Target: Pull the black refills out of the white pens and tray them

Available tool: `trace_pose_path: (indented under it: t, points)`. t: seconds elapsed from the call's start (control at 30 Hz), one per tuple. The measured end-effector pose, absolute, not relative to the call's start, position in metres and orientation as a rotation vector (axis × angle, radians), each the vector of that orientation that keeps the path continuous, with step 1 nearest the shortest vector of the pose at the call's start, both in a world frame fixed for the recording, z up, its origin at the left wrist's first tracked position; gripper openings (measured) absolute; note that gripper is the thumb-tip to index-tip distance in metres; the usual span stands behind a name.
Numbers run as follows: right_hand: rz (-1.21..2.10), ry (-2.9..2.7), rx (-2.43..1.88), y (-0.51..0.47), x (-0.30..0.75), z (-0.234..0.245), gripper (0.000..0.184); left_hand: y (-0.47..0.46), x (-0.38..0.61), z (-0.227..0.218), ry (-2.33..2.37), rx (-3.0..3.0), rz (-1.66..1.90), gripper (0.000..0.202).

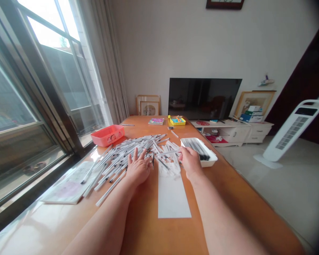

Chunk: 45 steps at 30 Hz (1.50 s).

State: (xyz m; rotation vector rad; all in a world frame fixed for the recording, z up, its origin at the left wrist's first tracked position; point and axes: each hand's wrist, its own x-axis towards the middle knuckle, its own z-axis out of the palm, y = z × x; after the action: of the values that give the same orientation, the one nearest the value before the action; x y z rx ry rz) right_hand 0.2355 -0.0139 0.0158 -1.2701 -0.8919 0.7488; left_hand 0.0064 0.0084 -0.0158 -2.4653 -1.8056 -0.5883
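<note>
A large loose heap of white pens or refills with black tips (117, 157) covers the middle of the wooden table (159, 233). My left hand (138, 168) lies palm down on the heap's right side, fingers spread. My right hand (190, 162) is shut on a single white pen (168, 152), which points left across the heap. Just beyond that hand is a white rectangular tray (210, 156) holding a bundle of black-tipped refills. A long white strip of paper or card (172, 198) lies flat between my forearms, its far end under scattered pens.
A coral-red plastic basket (107, 135) sits at the table's far left, and papers (69, 184) lie by the window. A book (156, 121) and a yellow box (177, 121) stand at the far edge. The table's right edge drops to a tiled floor.
</note>
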Motion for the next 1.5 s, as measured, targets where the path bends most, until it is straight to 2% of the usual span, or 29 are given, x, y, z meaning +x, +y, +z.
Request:
trace_pose_path:
  t: [0.13, 0.27, 0.5, 0.63, 0.87, 1.0, 1.17, 1.27, 1.5]
  points:
    - [0.754, -0.879, -1.263, -0.013, 0.236, 0.017, 0.032, 0.008, 0.002, -0.012, -1.816, -2.391, -0.694, 0.029]
    - [0.741, -0.877, -1.259, -0.015, 0.236, 0.018, 0.033, 0.008, -0.003, -0.010, -1.830, -2.367, -0.738, 0.035]
    - [0.769, -0.865, -1.241, -0.016, 0.236, 0.020, 0.031, 0.004, -0.001, -0.010, -1.806, -2.488, -0.618, 0.041]
    - [0.762, -0.876, -1.247, -0.015, 0.235, 0.019, 0.032, 0.005, 0.001, -0.013, -1.793, -2.489, -0.629, 0.034]
    - [0.746, -0.900, -1.268, -0.013, 0.235, 0.015, 0.034, 0.009, 0.004, -0.010, -1.635, -2.537, -0.883, 0.030]
    - [0.800, -0.881, -1.238, -0.016, 0.231, 0.018, 0.029, 0.010, 0.007, -0.001, -1.737, -2.520, -1.319, 0.032]
    - [0.981, -0.883, -1.105, -0.026, 0.223, 0.026, 0.025, 0.005, 0.009, 0.008, -1.987, -2.488, -2.322, 0.037]
    - [1.042, -0.915, -1.043, -0.032, 0.218, 0.031, 0.026, 0.004, 0.006, 0.009, -2.091, -2.339, -2.791, 0.040]
    - [1.049, -1.033, -1.016, -0.040, 0.210, 0.033, 0.029, 0.004, 0.002, 0.010, -2.032, -2.045, -3.382, 0.028]
